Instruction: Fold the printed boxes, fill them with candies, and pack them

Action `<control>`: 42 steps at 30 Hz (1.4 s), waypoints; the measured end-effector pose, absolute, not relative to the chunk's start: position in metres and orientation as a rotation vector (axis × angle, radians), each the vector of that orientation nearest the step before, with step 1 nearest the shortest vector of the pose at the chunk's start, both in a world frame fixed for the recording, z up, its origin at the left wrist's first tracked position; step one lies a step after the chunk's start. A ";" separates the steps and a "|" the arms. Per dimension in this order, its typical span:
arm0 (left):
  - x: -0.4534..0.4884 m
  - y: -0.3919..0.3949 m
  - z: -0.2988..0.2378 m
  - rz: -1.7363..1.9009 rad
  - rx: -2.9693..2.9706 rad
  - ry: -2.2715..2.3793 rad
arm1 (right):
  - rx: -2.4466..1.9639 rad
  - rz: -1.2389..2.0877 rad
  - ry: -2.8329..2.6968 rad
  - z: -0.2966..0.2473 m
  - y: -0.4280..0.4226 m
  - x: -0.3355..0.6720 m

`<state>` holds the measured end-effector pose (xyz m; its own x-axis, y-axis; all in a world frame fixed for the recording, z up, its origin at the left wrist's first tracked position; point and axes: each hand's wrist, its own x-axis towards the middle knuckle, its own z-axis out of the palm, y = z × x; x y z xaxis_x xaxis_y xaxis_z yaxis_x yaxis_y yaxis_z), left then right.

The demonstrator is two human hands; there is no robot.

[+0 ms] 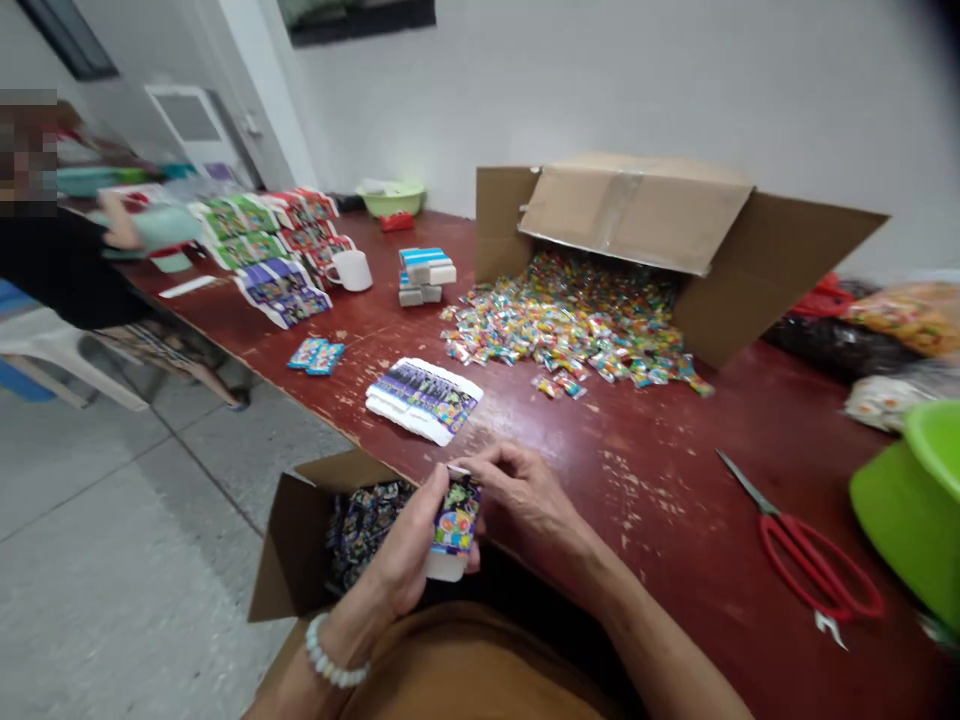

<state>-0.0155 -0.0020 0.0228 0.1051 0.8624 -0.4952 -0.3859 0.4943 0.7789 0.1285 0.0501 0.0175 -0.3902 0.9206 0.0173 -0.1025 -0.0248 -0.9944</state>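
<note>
Red tbl (660, 430); at its edge L hand (405, 550) grips box (456, 520), R hand (536, 495) pinches flap (457, 469); prob. folding, next wants steady L.

A pale wall (637, 80) backs the red table (675, 540).

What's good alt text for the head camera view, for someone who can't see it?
A person's left hand holds a small printed carton while the right hand touches its top, beside a worn red table. On the table lie flat cartons, red-handled scissors and a heap of colourful wrapped packets spilling from a cardboard box.
</note>
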 end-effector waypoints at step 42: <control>-0.014 0.005 -0.001 0.906 0.764 1.192 | -0.791 1.546 -1.639 0.010 0.044 0.145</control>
